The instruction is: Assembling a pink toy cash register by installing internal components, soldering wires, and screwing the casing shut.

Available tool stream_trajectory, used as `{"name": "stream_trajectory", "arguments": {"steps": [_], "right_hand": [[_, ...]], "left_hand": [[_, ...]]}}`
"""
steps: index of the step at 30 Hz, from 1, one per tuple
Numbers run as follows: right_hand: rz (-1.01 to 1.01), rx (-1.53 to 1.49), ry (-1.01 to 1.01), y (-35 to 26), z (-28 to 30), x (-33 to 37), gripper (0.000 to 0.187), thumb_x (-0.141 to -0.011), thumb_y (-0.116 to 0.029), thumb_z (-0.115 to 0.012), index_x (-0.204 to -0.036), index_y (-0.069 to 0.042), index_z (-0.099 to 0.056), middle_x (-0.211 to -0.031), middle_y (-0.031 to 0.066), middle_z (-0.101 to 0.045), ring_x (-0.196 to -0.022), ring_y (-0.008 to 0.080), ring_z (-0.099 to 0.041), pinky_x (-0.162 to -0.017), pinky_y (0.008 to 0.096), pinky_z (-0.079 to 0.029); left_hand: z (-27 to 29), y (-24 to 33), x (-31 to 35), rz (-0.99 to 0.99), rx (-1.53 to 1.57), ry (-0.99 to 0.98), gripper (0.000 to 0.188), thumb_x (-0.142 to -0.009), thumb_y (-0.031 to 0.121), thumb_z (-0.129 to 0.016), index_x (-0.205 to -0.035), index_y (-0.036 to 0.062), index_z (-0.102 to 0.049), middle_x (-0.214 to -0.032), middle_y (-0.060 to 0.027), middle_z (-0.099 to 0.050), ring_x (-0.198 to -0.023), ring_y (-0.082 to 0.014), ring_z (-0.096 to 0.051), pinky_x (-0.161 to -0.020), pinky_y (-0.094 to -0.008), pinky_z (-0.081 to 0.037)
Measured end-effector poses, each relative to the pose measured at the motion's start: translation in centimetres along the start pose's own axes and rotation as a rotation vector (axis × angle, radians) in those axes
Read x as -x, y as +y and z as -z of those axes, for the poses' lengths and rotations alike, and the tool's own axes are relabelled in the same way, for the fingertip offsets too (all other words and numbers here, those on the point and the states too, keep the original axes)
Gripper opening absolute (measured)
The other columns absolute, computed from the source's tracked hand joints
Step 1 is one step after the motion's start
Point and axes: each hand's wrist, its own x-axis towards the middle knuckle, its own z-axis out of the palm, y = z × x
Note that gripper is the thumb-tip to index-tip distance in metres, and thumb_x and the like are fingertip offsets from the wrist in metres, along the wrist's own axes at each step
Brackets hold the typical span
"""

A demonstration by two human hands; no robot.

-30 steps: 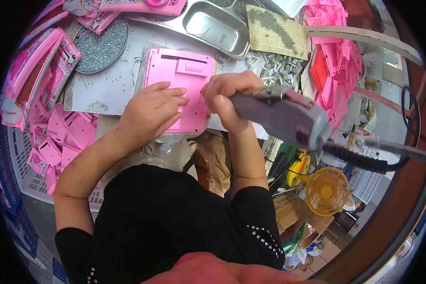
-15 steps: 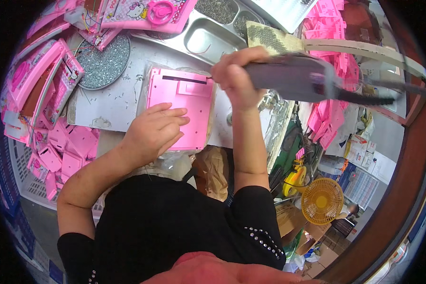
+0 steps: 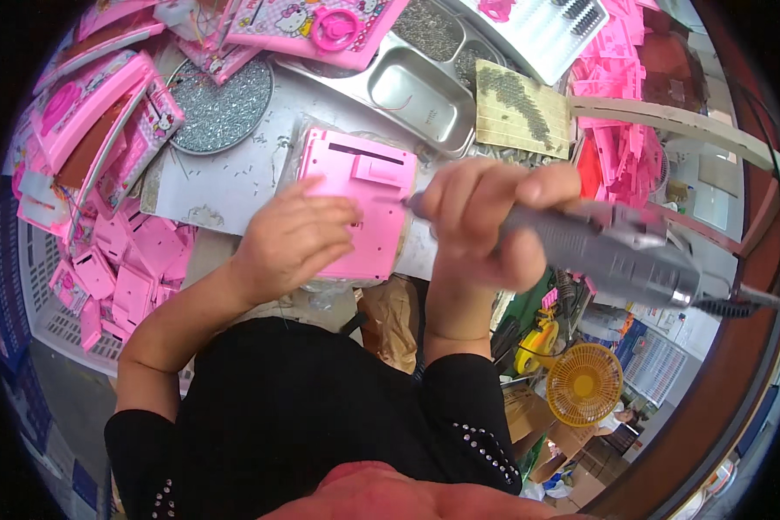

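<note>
A pink plastic panel (image 3: 388, 238) with a slot, a raised block and small holes lies on clear plastic wrap at the front of the work surface. My left hand (image 3: 293, 234) rests on its left part, fingers stretched out and holding nothing. My right hand (image 3: 485, 217) is wrapped round a grey electric screwdriver (image 3: 624, 257), tilted with its cable end to the right. The screwdriver's bit points left over the panel's right half, near a hole. Blur hides whether the bit touches the panel.
A round dish of screws (image 3: 221, 108) and a metal compartment tray (image 3: 425, 95) stand beyond the panel. Pink toy housings (image 3: 95, 113) are stacked at left above a white basket (image 3: 48, 303) of pink parts. A perforated card (image 3: 520, 113) lies at upper right.
My right hand has brought the screwdriver from the panel's upper right corner down along its right side. My left hand stays on the panel, and the whole view has shifted slightly.
</note>
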Motion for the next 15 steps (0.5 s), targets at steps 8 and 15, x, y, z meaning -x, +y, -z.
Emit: {"name": "stream_trajectory", "arguments": {"steps": [8, 15], "right_hand": [[-0.138, 0.125, 0.016, 1.4, -3.9, 1.3, 0.029, -0.092, -0.024, -0.073, -0.105, -0.012, -0.049, -0.055, -0.0007, -0.046, -0.045, 0.0158, -0.045, -0.043, 0.0322, -0.039], [-0.157, 0.169, -0.023, 2.8, -4.7, 0.5, 0.027, -0.092, -0.022, -0.071, -0.102, -0.010, -0.049, -0.056, -0.0002, -0.045, -0.046, 0.0157, -0.045, -0.045, 0.0337, -0.040]], "left_hand": [[1.6, -0.2, -0.2, 0.053, -0.173, 0.082, 0.017, -0.082, 0.009, -0.079, -0.097, 0.0087, -0.070, -0.102, -0.0035, -0.076, -0.104, -0.0185, -0.072, -0.121, -0.0630, -0.021], [3.2, -1.0, 0.0, -0.005, -0.287, 0.134, 0.022, -0.079, 0.015, -0.081, -0.097, 0.0087, -0.070, -0.099, -0.0028, -0.073, -0.097, -0.0205, -0.071, -0.121, -0.0625, -0.023]]}}
